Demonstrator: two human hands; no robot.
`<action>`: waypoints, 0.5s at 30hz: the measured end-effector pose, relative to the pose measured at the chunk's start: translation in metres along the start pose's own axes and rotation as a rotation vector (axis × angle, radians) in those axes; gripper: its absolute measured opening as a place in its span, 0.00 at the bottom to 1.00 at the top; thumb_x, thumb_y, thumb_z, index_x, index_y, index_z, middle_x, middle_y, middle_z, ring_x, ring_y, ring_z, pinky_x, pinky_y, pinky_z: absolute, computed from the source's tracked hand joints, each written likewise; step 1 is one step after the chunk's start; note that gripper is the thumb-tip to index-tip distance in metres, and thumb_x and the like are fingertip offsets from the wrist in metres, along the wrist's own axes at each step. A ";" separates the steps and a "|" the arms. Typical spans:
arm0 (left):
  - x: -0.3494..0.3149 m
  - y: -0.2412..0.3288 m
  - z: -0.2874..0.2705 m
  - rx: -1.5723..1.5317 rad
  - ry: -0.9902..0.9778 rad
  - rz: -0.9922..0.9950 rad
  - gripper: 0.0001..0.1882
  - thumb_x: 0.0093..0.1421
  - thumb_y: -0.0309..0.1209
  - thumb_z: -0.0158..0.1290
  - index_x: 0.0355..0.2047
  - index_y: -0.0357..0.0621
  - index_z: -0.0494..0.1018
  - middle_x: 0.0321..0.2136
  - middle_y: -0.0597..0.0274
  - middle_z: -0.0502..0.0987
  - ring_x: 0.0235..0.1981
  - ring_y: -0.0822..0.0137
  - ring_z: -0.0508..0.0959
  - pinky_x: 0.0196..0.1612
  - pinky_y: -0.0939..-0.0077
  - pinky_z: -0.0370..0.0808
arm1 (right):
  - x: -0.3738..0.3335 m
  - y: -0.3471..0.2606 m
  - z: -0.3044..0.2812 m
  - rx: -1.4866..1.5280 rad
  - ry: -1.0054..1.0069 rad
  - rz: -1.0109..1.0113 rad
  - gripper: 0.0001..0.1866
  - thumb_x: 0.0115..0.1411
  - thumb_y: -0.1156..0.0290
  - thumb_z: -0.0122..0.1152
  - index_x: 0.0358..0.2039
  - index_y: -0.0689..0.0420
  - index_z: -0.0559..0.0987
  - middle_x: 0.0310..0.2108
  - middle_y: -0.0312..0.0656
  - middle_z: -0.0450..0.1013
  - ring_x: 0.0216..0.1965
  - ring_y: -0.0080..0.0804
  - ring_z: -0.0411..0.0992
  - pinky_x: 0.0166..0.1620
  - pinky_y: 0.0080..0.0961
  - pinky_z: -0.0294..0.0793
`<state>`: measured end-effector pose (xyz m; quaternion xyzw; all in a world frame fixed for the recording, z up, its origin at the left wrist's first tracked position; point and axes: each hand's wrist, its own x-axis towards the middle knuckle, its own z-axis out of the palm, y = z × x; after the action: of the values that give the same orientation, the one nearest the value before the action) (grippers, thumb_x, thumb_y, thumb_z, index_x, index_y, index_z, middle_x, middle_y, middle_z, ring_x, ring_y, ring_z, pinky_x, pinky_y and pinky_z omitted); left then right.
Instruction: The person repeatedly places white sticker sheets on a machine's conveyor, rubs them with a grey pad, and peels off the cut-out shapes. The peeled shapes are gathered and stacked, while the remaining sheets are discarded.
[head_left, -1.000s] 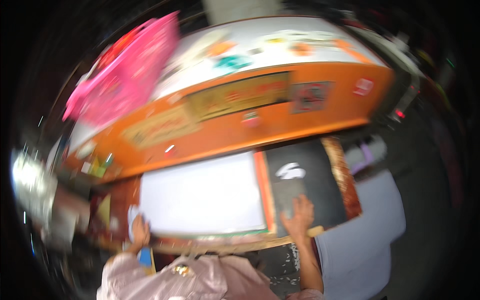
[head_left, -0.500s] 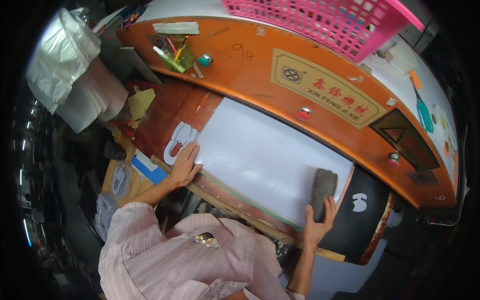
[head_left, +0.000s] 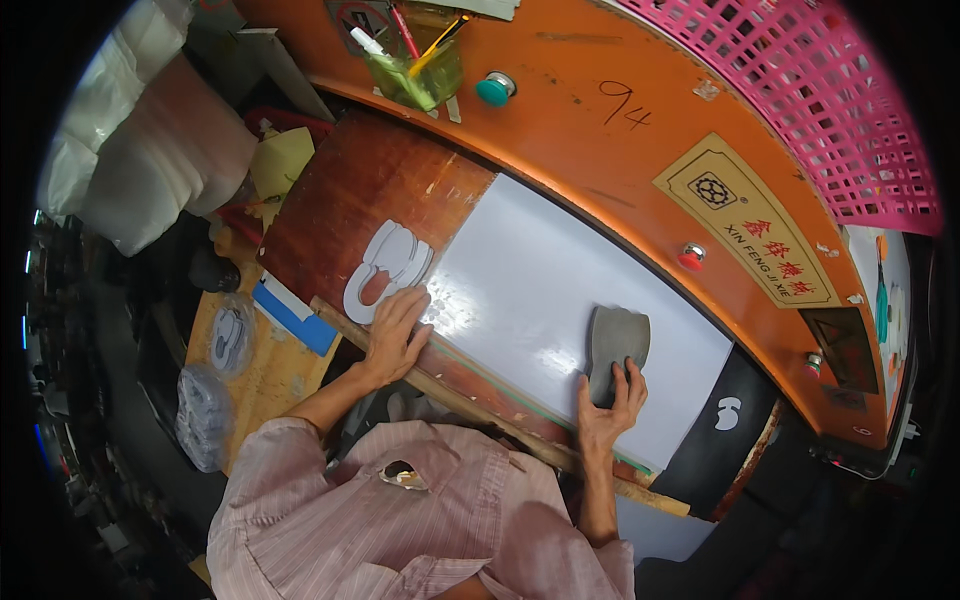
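A large white sheet [head_left: 520, 290] lies flat across the brown board [head_left: 380, 170]. My left hand [head_left: 400, 330] rests at the sheet's left front corner, fingers stretched out, holding nothing. Beside those fingertips, white curved cut-outs [head_left: 390, 255] sit in a small overlapping pile on the board. My right hand [head_left: 610, 405] grips the near end of a dark grey, waisted block [head_left: 617, 345], thumb on one side and fingers on the other. The block is over the right half of the sheet; whether its underside touches the sheet cannot be made out.
An orange machine beam [head_left: 560, 120] spans the far side, with a red button [head_left: 691, 257], a green button [head_left: 495, 89] and a pen cup [head_left: 420, 75]. A pink basket [head_left: 800, 110] stands above it. Bagged cut-outs [head_left: 230, 335] lie left; a white piece [head_left: 728, 413] lies on a black surface right.
The grey block has shifted left over the sheet with my right hand and turned to show more of its broad face. My left hand stays at the sheet's corner. The view has swung.
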<state>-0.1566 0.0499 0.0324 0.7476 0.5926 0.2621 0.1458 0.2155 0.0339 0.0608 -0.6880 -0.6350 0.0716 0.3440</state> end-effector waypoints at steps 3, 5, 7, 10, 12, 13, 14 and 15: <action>0.000 -0.006 0.004 -0.003 -0.011 -0.003 0.26 0.65 0.31 0.57 0.62 0.34 0.71 0.63 0.46 0.71 0.65 0.46 0.67 0.66 0.52 0.63 | 0.007 -0.030 0.020 0.077 -0.006 -0.028 0.26 0.45 0.70 0.79 0.46 0.62 0.83 0.58 0.50 0.73 0.59 0.57 0.68 0.60 0.50 0.71; 0.000 -0.008 0.005 0.001 0.000 -0.010 0.26 0.65 0.31 0.57 0.62 0.35 0.71 0.63 0.47 0.71 0.65 0.46 0.67 0.66 0.52 0.63 | 0.011 -0.057 0.042 0.140 -0.072 -0.081 0.25 0.45 0.70 0.79 0.45 0.61 0.83 0.57 0.50 0.74 0.58 0.57 0.69 0.60 0.50 0.71; -0.001 -0.009 0.005 -0.005 0.005 -0.023 0.26 0.65 0.31 0.57 0.62 0.35 0.71 0.63 0.47 0.71 0.65 0.46 0.67 0.66 0.52 0.62 | 0.018 -0.080 0.068 0.189 -0.103 -0.158 0.24 0.44 0.70 0.78 0.44 0.61 0.83 0.56 0.50 0.75 0.57 0.58 0.70 0.59 0.51 0.72; -0.002 -0.013 0.001 -0.019 0.001 -0.032 0.26 0.64 0.31 0.58 0.62 0.35 0.72 0.63 0.48 0.71 0.64 0.46 0.67 0.67 0.52 0.62 | 0.021 -0.113 0.103 0.228 -0.084 -0.203 0.24 0.44 0.69 0.78 0.44 0.59 0.83 0.56 0.48 0.74 0.57 0.58 0.70 0.58 0.50 0.73; -0.002 -0.018 -0.002 -0.030 0.007 -0.040 0.26 0.64 0.31 0.58 0.61 0.35 0.72 0.63 0.49 0.71 0.64 0.46 0.67 0.67 0.52 0.62 | 0.022 -0.130 0.121 0.217 -0.077 -0.200 0.24 0.44 0.69 0.79 0.44 0.59 0.83 0.57 0.47 0.74 0.58 0.58 0.69 0.57 0.50 0.73; -0.002 -0.021 -0.004 -0.030 0.006 -0.031 0.26 0.63 0.31 0.58 0.61 0.35 0.72 0.63 0.49 0.71 0.64 0.46 0.67 0.66 0.52 0.62 | 0.022 -0.136 0.128 0.211 -0.074 -0.193 0.24 0.44 0.69 0.79 0.44 0.60 0.84 0.57 0.47 0.74 0.58 0.58 0.69 0.58 0.49 0.73; -0.003 -0.024 -0.006 -0.037 0.006 -0.030 0.26 0.63 0.31 0.59 0.61 0.35 0.72 0.63 0.50 0.71 0.64 0.45 0.67 0.66 0.51 0.62 | 0.022 -0.142 0.134 0.204 -0.087 -0.175 0.24 0.44 0.69 0.79 0.44 0.60 0.84 0.57 0.47 0.75 0.58 0.57 0.68 0.58 0.49 0.72; -0.003 -0.027 -0.007 -0.046 0.003 -0.041 0.26 0.63 0.31 0.59 0.61 0.35 0.72 0.63 0.50 0.71 0.64 0.45 0.68 0.66 0.51 0.62 | 0.020 -0.147 0.138 0.178 -0.065 -0.185 0.24 0.44 0.69 0.79 0.44 0.60 0.84 0.57 0.47 0.74 0.58 0.58 0.68 0.58 0.49 0.73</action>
<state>-0.1829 0.0535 0.0233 0.7314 0.6018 0.2736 0.1674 0.0243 0.0992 0.0462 -0.5905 -0.6977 0.1177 0.3881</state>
